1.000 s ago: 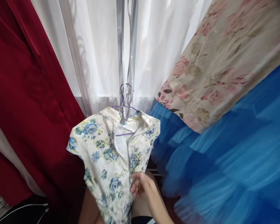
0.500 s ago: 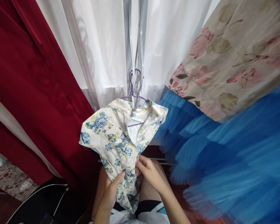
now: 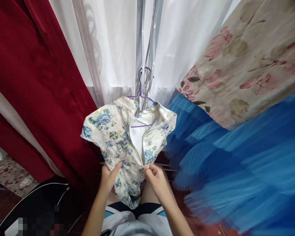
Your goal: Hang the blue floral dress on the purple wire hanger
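Observation:
A cream blouse (image 3: pixel 121 141) with blue flowers and green-yellow leaves hangs from a purple hanger (image 3: pixel 140 93). Its collar and front gape in a V, showing the white lining (image 3: pixel 137 139) and the hanger's lower bar. My left hand (image 3: pixel 109 175) grips the blouse's left side at the waist, thumb on the front and the other fingers hidden behind the cloth. At the lower end of the front opening, my right hand (image 3: pixel 153 173) is closed in a pinch on the blouse's edge. The blouse's lower part bunches above my lap.
White curtains (image 3: pixel 113 42) and pale straps (image 3: pixel 143 39) hang behind the hanger. Dark red cloth (image 3: pixel 51 98) hangs at left. On the right are a beige floral cloth (image 3: pixel 236 75) and blue ruffled tulle (image 3: pixel 223 164). A black bag-like item with white piping (image 3: pixel 34 191) lies lower left.
My left hand has shifted up and left along the blouse's side. The front now spreads wider, showing more lining. My right hand stays at the opening's lower end, its fingers more tightly closed.

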Tool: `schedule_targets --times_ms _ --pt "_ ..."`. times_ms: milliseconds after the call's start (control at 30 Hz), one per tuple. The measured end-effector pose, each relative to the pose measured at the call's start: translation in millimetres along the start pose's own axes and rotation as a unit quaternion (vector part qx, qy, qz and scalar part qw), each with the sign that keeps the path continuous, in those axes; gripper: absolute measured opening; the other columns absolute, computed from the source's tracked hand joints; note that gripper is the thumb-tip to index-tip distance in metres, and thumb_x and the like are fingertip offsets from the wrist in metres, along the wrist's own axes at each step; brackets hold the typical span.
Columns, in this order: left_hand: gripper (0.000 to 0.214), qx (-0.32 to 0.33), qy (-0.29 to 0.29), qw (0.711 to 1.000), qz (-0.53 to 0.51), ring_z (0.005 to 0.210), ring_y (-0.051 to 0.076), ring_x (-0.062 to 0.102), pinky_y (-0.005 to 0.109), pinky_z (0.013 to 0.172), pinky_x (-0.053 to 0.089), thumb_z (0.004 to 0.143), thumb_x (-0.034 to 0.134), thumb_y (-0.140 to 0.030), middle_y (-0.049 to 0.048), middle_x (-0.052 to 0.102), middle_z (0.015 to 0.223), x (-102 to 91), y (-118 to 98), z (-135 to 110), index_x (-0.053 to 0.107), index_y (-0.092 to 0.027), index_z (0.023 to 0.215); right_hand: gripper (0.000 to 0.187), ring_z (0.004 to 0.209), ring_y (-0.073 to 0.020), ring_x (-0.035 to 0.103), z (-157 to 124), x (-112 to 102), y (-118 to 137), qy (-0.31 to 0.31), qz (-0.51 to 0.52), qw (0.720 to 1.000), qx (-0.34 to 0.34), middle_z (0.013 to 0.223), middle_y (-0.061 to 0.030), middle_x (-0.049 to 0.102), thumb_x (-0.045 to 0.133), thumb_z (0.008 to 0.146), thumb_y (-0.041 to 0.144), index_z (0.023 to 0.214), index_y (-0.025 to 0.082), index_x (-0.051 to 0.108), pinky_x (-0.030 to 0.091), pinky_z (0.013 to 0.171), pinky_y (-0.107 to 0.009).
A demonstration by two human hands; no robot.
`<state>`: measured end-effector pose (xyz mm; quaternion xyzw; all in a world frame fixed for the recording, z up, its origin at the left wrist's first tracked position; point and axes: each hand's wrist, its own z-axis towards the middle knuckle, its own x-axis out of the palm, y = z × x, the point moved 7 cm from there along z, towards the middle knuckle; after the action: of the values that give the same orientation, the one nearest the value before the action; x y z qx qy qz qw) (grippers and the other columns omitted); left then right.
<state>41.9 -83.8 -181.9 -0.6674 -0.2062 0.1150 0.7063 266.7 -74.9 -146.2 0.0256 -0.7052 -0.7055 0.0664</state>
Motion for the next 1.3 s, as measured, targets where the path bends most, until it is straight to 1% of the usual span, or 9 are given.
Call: schedule_targets --times_ms 100,200,333,400,567,700,933,1000,1300 --pt "0.035 0.115 -0.145 0.982 0.039 0.094 0.023 0.067 0.034 0.087 0.053 0.074 0.076 -0.036 0.0104 0.071 0.100 -28.4 -5 17 0.066 -0.014 0.099 0.027 0.047 -0.0091 0.030 1 -13 1 -0.016 -0.025 1.000 0.010 0.049 0.0063 0.037 0.056 0.080 0.031 0.059 0.021 0.042 0.022 0.049 -0.025" --pt "0.034 0.181 -0.219 0.956 0.074 0.094 0.020 0.062 0.032 0.087 0.050 0.078 0.073 -0.034 0.0086 0.065 0.104 -24.0 -5 -7 0.062 -0.017 0.106 0.023 0.044 -0.0098 0.036 -1 -9 1 -0.010 -0.030 0.999 0.025 0.046 0.0049 0.045 0.058 0.079 0.030 0.061 0.020 0.048 0.025 0.047 -0.024" --pt "0.032 0.151 0.008 0.983 0.108 0.103 0.025 0.061 0.034 0.092 0.048 0.080 0.071 -0.030 0.0104 0.065 0.109 41.7 11 -47 0.064 -0.018 0.108 0.017 0.042 -0.0091 0.040 -4 18 -2 0.021 0.004 0.999 0.047 0.045 0.0051 0.049 0.061 0.076 0.027 0.064 0.019 0.052 0.028 0.046 -0.022" --pt "0.033 0.139 0.069 0.983 0.102 0.106 0.026 0.061 0.035 0.093 0.048 0.081 0.068 -0.028 0.0106 0.066 0.111 62.1 17 -59 0.064 -0.018 0.112 0.016 0.041 -0.0092 0.043 -6 31 -4 0.040 0.025 0.997 0.053 0.045 0.0053 0.051 0.060 0.075 0.024 0.064 0.019 0.051 0.031 0.046 -0.022" --pt "0.015 0.164 0.065 0.975 0.133 0.071 0.018 0.060 0.026 0.070 0.047 0.088 0.059 -0.028 0.0021 0.063 0.071 66.4 16 -52 0.063 -0.018 0.078 0.019 0.039 -0.0100 0.045 -4 36 -3 0.063 0.033 0.996 0.046 0.043 0.0033 0.055 0.059 0.077 0.023 0.060 0.020 0.051 0.032 0.046 -0.023" --pt "0.020 0.214 0.092 0.958 0.168 0.070 0.017 0.060 0.025 0.070 0.046 0.090 0.056 -0.023 0.0024 0.062 0.070 67.3 7 -48 0.061 -0.018 0.071 0.024 0.039 -0.0083 0.038 16 21 20 0.018 0.037 0.999 0.020 0.041 0.0036 0.052 0.061 0.080 0.029 0.060 0.017 0.057 0.030 0.047 -0.024" --pt "0.020 0.218 0.078 0.954 0.189 0.070 0.018 0.061 0.026 0.070 0.045 0.089 0.059 -0.025 0.0035 0.064 0.070 62.0 1 -40 0.063 -0.018 0.071 0.022 0.041 -0.0076 0.033 85 13 159 -0.030 0.078 0.986 -0.141 0.041 0.0057 0.046 0.068 0.076 0.032 0.062 0.016 0.063 0.025 0.045 -0.024" --pt "0.021 0.211 0.073 0.958 0.182 0.069 0.019 0.061 0.026 0.070 0.046 0.088 0.060 -0.026 0.0037 0.064 0.069 63.7 4 -41 0.063 -0.018 0.070 0.019 0.041 -0.0072 0.032 96 17 181 -0.026 0.105 0.981 -0.162 0.042 0.0059 0.046 0.069 0.075 0.031 0.065 0.015 0.065 0.022 0.044 -0.023" --pt "0.029 0.151 0.105 0.969 0.165 0.067 0.020 0.062 0.026 0.067 0.048 0.090 0.058 -0.035 0.0042 0.064 0.066 81.5 43 -62 0.061 -0.017 0.067 0.027 0.041 -0.0076 0.031 96 12 177 -0.055 0.127 0.975 -0.174 0.043 0.0063 0.045 0.071 0.078 0.040 0.072 0.015 0.067 0.023 0.044 -0.024"
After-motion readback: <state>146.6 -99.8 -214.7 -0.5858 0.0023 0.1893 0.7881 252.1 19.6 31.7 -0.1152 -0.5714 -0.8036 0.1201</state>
